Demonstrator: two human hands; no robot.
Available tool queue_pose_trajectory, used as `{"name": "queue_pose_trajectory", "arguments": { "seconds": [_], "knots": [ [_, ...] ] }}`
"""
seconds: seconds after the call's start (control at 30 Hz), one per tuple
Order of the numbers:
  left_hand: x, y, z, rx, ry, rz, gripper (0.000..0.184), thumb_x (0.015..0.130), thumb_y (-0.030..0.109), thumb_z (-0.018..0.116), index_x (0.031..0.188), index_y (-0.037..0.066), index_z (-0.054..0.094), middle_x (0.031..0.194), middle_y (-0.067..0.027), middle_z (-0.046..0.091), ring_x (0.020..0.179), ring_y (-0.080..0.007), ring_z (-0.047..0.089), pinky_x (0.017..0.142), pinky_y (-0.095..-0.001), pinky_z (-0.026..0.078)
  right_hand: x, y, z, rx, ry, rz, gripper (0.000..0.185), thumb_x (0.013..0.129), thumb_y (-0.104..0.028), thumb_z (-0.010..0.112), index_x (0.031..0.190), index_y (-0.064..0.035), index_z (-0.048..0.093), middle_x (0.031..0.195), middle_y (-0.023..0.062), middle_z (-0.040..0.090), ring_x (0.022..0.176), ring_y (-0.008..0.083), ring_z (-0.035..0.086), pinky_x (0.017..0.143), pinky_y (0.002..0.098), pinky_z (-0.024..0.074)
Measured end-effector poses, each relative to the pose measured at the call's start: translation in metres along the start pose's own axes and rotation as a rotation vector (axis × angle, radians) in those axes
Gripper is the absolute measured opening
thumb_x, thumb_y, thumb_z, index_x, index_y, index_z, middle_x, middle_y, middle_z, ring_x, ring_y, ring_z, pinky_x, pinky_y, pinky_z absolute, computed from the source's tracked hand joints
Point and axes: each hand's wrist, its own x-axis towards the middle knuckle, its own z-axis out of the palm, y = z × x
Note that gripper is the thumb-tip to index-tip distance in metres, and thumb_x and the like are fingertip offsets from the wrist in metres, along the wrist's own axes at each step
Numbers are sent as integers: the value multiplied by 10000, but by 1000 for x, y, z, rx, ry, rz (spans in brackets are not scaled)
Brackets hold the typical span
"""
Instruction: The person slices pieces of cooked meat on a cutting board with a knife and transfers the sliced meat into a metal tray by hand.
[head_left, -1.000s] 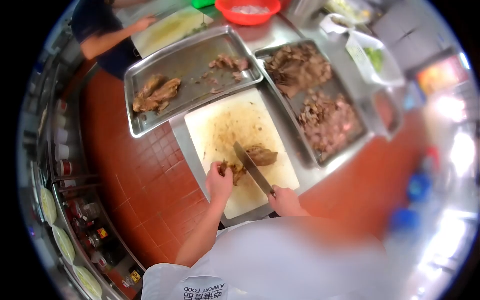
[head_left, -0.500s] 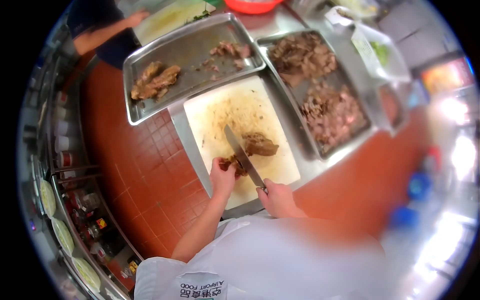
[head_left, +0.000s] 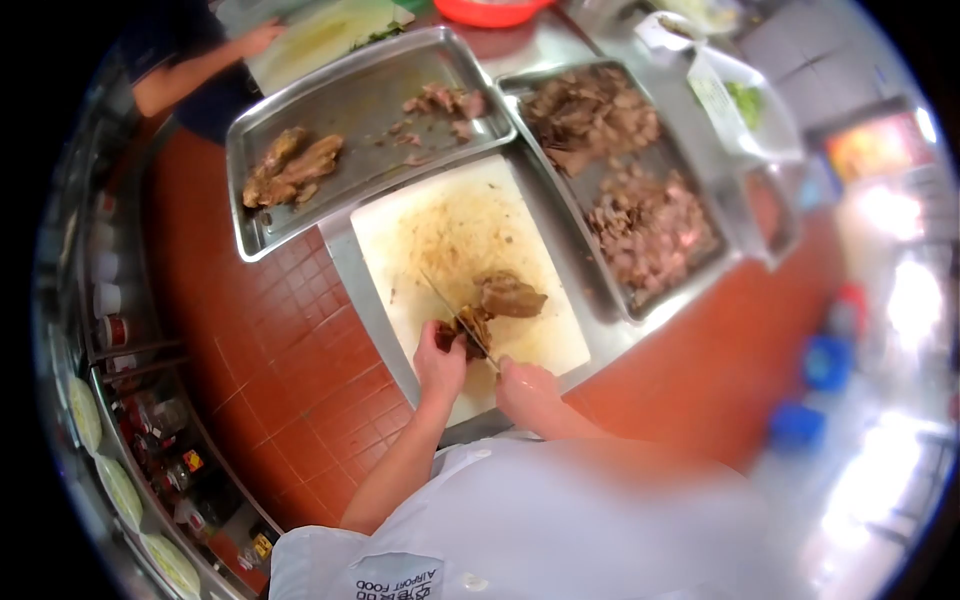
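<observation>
On a white cutting board (head_left: 405, 230) lies a brown chunk of meat (head_left: 512, 296). My left hand (head_left: 440, 362) grips a smaller piece of meat (head_left: 470, 325) at the board's lower left. My right hand (head_left: 529, 391) is closed round the handle of a knife (head_left: 455, 312). The blade stands nearly edge-on to the camera, at the smaller piece and close to my left fingertips. Scraps and brown stains mark the board above it.
A metal tray (head_left: 355, 100) with meat pieces lies beyond the board. Right of the board, another tray (head_left: 573, 215) holds sliced meat. A co-worker's hand (head_left: 262, 38) is beside a second board (head_left: 300, 50). A red bowl (head_left: 492, 11) sits at the top.
The knife has moved left, from beside the larger chunk onto the smaller piece, and its blade has turned edge-on. My right hand has shifted left with it.
</observation>
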Motion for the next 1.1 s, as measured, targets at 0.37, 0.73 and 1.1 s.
{"name": "queue_pose_trajectory", "arguments": {
  "seconds": [0.37, 0.73, 1.1],
  "knots": [
    [16, -18, -16, -20, 13, 90, 238, 876, 55, 732, 1085, -14, 643, 868, -104, 709, 744, -211, 697, 693, -351, 583, 7, 6, -8, 128, 19, -54, 202, 918, -206, 636, 944, -5, 643, 804, 248, 704, 797, 462, 691, 741, 563, 543],
    [21, 69, 5, 668, -127, 792, 701, 691, 229, 900, 1310, 55, 621, 1329, -188, 579, 1251, -384, 555, 1015, -436, 502, -76, 73, -30, 552, 427, 279, 211, 918, -178, 684, 1034, -2, 693, 750, 227, 691, 684, 407, 688, 652, 470, 541],
    [111, 97, 63, 922, -289, 872, 493, 715, 186, 857, 1161, 125, 655, 1201, -94, 645, 1181, -316, 594, 957, -460, 527, -101, 98, -19, 695, 454, 453, 264, 932, -216, 699, 1083, 0, 714, 825, 234, 721, 744, 409, 710, 702, 462, 559]
  ]
}}
